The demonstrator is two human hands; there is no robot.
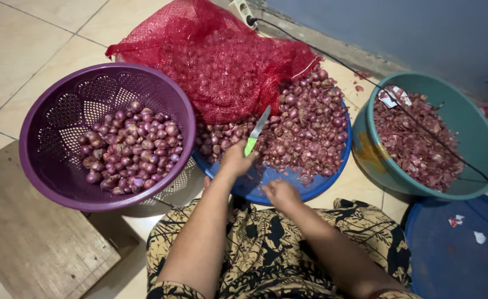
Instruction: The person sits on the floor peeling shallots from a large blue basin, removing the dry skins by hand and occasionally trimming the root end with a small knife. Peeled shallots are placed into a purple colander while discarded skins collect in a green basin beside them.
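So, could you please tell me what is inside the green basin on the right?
The green basin holds a heap of dry reddish shallot skins, with a black cable crossing above. Its bottom is covered.

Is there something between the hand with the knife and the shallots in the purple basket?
Only the purple perforated plastic basket's raised near rim lies between the left hand, gripping the green-handled knife, and the peeled shallots.

Glossy purple perforated plastic colander (55, 111), coarse red mesh sack (216, 61), shiny steel green-handled knife (256, 132), smooth glazed floor tiles (28, 39).
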